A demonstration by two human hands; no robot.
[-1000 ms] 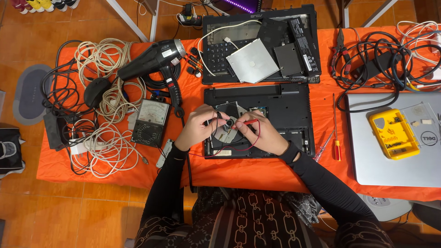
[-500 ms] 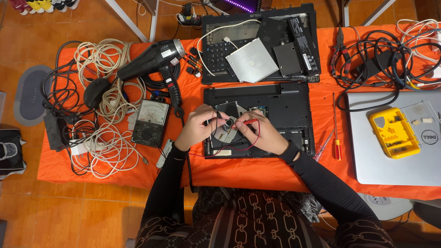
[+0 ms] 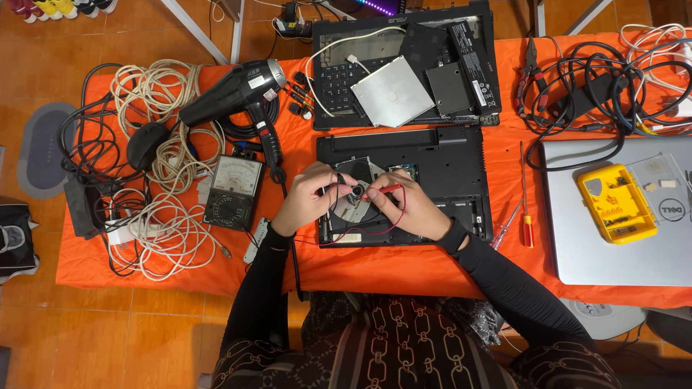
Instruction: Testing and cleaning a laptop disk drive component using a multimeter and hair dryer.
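An opened black laptop base (image 3: 440, 162) lies upside down on the orange-covered table (image 3: 404, 266). Over its round metal fan area, my left hand (image 3: 311, 196) holds a small black part and what looks like a black probe. My right hand (image 3: 407, 205) pinches a red meter probe (image 3: 386, 189), tip touching that small part. A thin red lead (image 3: 360, 236) loops from the probe under my hands. An analog multimeter (image 3: 232, 191) sits left of my left hand.
A black hair dryer (image 3: 234, 90) and tangled white and black cables (image 3: 155, 166) lie at left. Another dismantled laptop (image 3: 404, 61) with loose parts sits behind. At right are a red screwdriver (image 3: 526, 205), black cables, a silver laptop (image 3: 620, 252) and a yellow parts box (image 3: 618, 203).
Both hands stay over the fan area with the probes; only small finger shifts show.
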